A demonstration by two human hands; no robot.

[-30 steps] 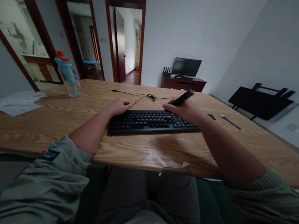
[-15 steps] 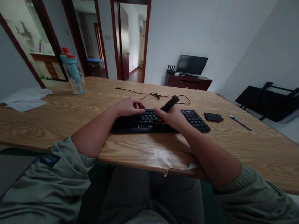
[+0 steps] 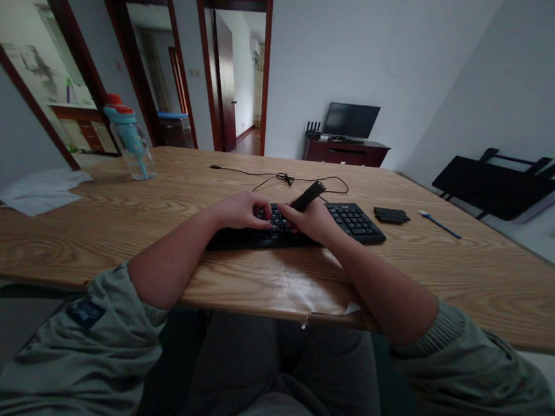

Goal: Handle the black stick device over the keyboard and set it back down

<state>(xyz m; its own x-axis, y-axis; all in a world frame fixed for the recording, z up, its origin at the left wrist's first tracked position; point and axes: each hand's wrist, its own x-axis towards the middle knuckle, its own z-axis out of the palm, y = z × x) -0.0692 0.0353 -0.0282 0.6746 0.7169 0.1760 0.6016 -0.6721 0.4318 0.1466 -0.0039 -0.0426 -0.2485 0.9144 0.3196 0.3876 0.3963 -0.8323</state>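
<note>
A black keyboard (image 3: 354, 222) lies near the front edge of the wooden table, its numeric pad uncovered at the right. My left hand (image 3: 244, 211) rests over its left part, the fingers curled down and drawn close to the thumb at the keys. Anything between those fingertips is too small to make out. Over the middle keys, my right hand (image 3: 313, 220) is closed around a thick black stick-like tool (image 3: 309, 195). Its upper end slants up to the right out of the fist; the lower end is hidden by the hand.
Behind the keyboard runs its black cable (image 3: 285, 178), partly bundled. To the right lie a flat black ribbed object (image 3: 391, 216) and a blue brush (image 3: 440, 224) with a white head. A water bottle (image 3: 133, 145) and white paper (image 3: 43, 191) are at the left of the wooden table (image 3: 132, 233).
My left hand has moved slightly down over the keys, and its fingers have curled in. The right hand still grips the black tool, now tilted a little more. The view has shifted slightly.
</note>
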